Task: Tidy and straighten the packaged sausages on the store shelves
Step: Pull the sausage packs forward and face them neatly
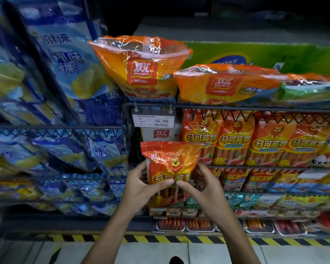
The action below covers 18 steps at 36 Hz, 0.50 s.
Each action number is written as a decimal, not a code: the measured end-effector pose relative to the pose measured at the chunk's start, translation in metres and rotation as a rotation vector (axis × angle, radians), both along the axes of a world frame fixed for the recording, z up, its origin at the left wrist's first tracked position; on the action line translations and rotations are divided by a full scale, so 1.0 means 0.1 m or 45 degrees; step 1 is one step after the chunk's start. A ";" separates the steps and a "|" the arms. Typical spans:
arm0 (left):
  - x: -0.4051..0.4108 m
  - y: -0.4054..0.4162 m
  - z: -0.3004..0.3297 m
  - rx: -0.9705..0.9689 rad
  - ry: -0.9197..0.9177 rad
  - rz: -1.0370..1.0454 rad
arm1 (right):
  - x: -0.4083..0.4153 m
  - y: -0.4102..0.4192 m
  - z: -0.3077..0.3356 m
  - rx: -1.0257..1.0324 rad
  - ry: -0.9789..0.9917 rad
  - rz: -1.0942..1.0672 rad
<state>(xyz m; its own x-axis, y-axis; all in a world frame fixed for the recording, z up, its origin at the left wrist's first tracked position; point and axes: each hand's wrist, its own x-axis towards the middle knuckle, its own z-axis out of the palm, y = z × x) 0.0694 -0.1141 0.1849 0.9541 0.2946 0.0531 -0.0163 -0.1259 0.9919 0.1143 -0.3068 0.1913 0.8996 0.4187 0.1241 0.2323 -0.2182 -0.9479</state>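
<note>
Both hands gripping sausage pack upright, in front of wire shelf. Left hand curling round pack's left edge, thumb pressing front. Right hand clamping right edge, thumb meeting left thumb at pack's middle. Matching packs standing behind, right.

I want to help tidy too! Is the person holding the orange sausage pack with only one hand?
No, both the left hand and the right hand grip the orange sausage pack from either side.
</note>
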 end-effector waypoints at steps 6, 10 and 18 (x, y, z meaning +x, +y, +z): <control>0.08 0.05 0.19 0.041 -0.091 -0.007 | 0.11 0.12 0.08 0.045 -0.178 -0.123; 0.14 0.12 0.25 0.077 -0.258 0.062 | 0.18 0.28 0.07 0.143 -0.218 -0.204; 0.22 0.21 0.17 0.130 -0.428 0.183 | 0.36 0.47 0.09 0.180 -0.380 -0.196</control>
